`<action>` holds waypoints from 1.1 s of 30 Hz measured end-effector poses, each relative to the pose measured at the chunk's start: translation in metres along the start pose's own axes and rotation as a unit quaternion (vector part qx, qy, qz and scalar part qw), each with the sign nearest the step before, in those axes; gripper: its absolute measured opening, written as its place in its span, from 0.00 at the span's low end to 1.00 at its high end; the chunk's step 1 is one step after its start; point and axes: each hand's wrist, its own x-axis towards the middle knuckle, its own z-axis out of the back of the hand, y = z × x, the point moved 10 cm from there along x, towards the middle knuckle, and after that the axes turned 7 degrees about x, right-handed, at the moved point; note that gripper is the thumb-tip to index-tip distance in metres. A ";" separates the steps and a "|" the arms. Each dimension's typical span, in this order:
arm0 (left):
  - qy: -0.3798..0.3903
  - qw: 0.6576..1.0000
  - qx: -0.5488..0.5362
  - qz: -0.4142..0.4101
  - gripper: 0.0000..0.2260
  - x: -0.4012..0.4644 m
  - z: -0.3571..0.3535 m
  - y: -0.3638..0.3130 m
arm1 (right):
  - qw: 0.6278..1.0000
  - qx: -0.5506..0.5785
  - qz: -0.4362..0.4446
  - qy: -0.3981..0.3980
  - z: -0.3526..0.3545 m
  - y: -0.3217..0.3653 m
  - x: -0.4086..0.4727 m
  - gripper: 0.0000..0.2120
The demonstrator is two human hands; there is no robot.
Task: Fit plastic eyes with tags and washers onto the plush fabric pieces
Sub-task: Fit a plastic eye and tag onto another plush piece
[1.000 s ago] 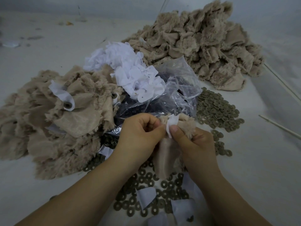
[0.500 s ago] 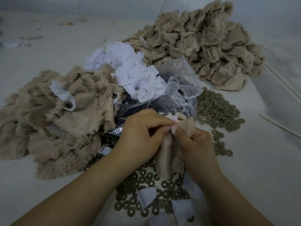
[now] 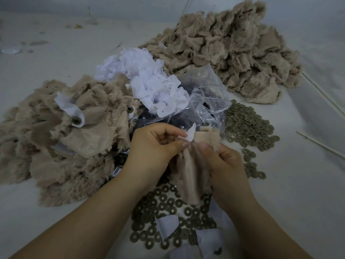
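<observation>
Both hands hold one beige plush piece (image 3: pixel 190 171) above the table, its lower part hanging down. My left hand (image 3: pixel 155 146) pinches the fabric's top with thumb and curled fingers, beside a small white tag (image 3: pixel 191 134) that sticks up there. My right hand (image 3: pixel 222 163) grips the fabric from the right, thumb pressed near the tag. No eye shows in the held piece. A clear bag (image 3: pixel 203 101) of dark plastic eyes lies just behind the hands. Olive washers (image 3: pixel 248 126) lie in a heap to the right and more washers (image 3: pixel 168 206) under my wrists.
A heap of loose white tags (image 3: pixel 149 85) sits behind the bag. Plush pieces with tags and washers fitted (image 3: pixel 65 131) pile up at the left. A bigger plush pile (image 3: pixel 229 47) lies at the back right. Thin white sticks (image 3: pixel 321 146) lie at the right.
My left hand drew back a little from over the fabric's top, and the white tag now stands out between the two thumbs. The hands stayed in about the same place.
</observation>
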 end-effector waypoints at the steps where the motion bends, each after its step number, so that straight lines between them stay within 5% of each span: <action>1: -0.005 1.000 -0.014 0.007 0.09 0.000 0.000 0.001 | 0.999 0.041 -0.020 -0.001 0.000 -0.003 0.000 0.31; 7: -0.016 0.996 -0.080 0.035 0.04 -0.002 -0.001 0.009 | 0.996 0.072 -0.043 0.021 -0.003 -0.009 0.000 0.18; 12: -0.019 0.994 -0.095 0.043 0.04 -0.001 0.001 0.011 | 0.988 0.126 -0.089 0.033 -0.005 -0.016 0.002 0.17; 17: -0.015 0.990 -0.128 0.057 0.03 0.000 -0.001 0.014 | 0.906 0.353 -0.212 0.097 -0.031 -0.022 -0.005 0.22; 24: -0.002 0.992 -0.114 0.053 0.03 -0.004 -0.004 0.022 | 0.977 0.152 -0.135 0.057 -0.014 -0.024 0.000 0.11; 33: -0.005 0.999 -0.045 0.029 0.06 -0.004 -0.002 0.022 | 0.989 0.096 -0.105 0.050 -0.008 -0.025 -0.001 0.13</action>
